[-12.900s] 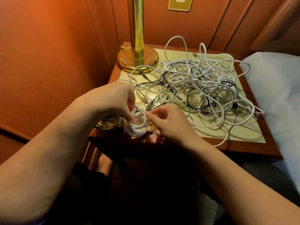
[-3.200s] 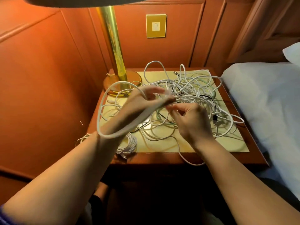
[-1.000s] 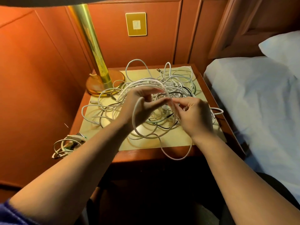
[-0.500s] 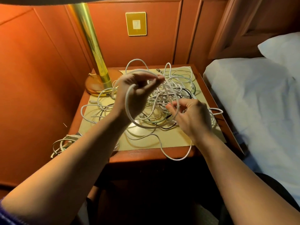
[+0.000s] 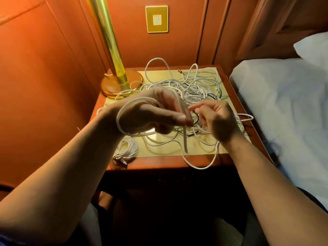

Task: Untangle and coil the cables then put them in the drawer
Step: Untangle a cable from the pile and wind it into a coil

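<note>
- Head view: the left hand (image 5: 150, 112) was raised over the nightstand (image 5: 159, 162), thumb and fingertips pinching a white cable (image 5: 178, 102) near the middle of the frame.
- That cable formed a loop round the left hand: it ran from the pinch over the back of the hand toward 9 o'clock, curved round the wrist, and came back under the palm toward 3 o'clock, so the loop's long axis lay roughly 9-to-3.
- A free stretch of the same cable dropped from the pinch toward 6 o'clock, nearly straight, its blurred end pointing down at the nightstand's near edge.
- The right hand (image 5: 215, 119) hovered just at 3 o'clock of the pinch, fingers loosely curled and slightly apart; motion blur hid whether they touched any cable, so I could not tell its grip.
- The tangled cables (image 5: 195, 86) lay in a heap across the pale yellow top panel (image 5: 159, 151), mostly thin, round, smooth white cords with a few black strands among them; loops stood up toward 12 o'clock.
- One white loop (image 5: 200, 166) hung over the nightstand's front edge at 6 o'clock of the heap.
- A coiled bundle (image 5: 126, 148) of white cable, wound into a rough ring, rested at the nightstand's near-left corner, at 7 o'clock of the heap.
- The nightstand was glossy reddish wood with a square top.
- A brass lamp (image 5: 113, 55), a polished cylinder on a round base, stood at the far-left corner, at 10 o'clock of the heap.
- A gold switch plate (image 5: 156, 19) sat on the wood-panelled wall at 12 o'clock.
- A bed (image 5: 284, 112) in smooth white sheets lay at 3 o'clock.
</note>
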{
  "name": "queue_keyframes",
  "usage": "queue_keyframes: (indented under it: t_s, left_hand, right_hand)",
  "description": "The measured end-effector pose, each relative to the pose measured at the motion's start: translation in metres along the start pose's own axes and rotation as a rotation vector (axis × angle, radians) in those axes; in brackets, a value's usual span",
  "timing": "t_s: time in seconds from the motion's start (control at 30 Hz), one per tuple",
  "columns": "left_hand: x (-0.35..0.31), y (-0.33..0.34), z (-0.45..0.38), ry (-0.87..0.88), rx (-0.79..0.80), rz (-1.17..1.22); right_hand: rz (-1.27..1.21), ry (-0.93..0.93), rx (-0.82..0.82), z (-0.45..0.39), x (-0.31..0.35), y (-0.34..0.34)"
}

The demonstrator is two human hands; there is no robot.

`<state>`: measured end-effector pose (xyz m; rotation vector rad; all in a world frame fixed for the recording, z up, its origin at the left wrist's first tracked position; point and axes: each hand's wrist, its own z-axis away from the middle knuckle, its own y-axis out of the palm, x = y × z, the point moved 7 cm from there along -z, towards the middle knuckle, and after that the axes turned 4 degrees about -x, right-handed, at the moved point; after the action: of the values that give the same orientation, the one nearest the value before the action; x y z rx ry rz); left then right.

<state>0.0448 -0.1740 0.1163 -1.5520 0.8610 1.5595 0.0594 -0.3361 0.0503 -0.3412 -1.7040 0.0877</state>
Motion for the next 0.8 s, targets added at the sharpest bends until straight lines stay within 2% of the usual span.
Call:
queue_keyframes:
  t_s: [0.07, 0.1, 0.17, 0.23, 0.3, 0.4, 0.47, 0.6, 0.8]
  left_hand:
    - [-0.003, 0.020, 0.003, -0.084, 0.095, -0.131]
    - [-0.001, 0.024, 0.003, -0.069, 0.160, -0.275]
    - [0.013, 0.020, 0.003, -0.135, 0.168, -0.641]
    - [0.031, 0.004, 0.005, -0.254, 0.085, -0.884]
    - [0.041, -0.002, 0.009, -0.349, 0.022, -0.971]
    - [0.046, -0.004, 0.014, -0.355, -0.042, -1.087]
    - [0.047, 0.000, 0.015, -0.321, -0.043, -1.119]
    - [0.044, 0.007, 0.018, -0.312, -0.020, -0.972]
    - [0.036, -0.034, 0.043, -0.342, -0.257, -0.784]
  right_hand:
    - [0.039, 0.040, -0.030, 0.000, -0.004, 0.002]
    - [0.100, 0.055, -0.044, 0.000, -0.006, 0.004]
    - [0.202, 0.087, -0.043, 0.004, -0.009, 0.013]
    - [0.228, 0.141, -0.015, 0.009, -0.011, 0.024]
    - [0.173, 0.239, 0.026, 0.012, -0.012, 0.034]
    - [0.036, 0.384, 0.101, 0.015, -0.013, 0.048]
    - [0.012, 0.421, 0.117, 0.016, -0.016, 0.056]
    - [-0.037, 0.397, 0.102, 0.014, -0.022, 0.073]
    - [0.179, 0.136, 0.076, 0.008, -0.007, 0.058]
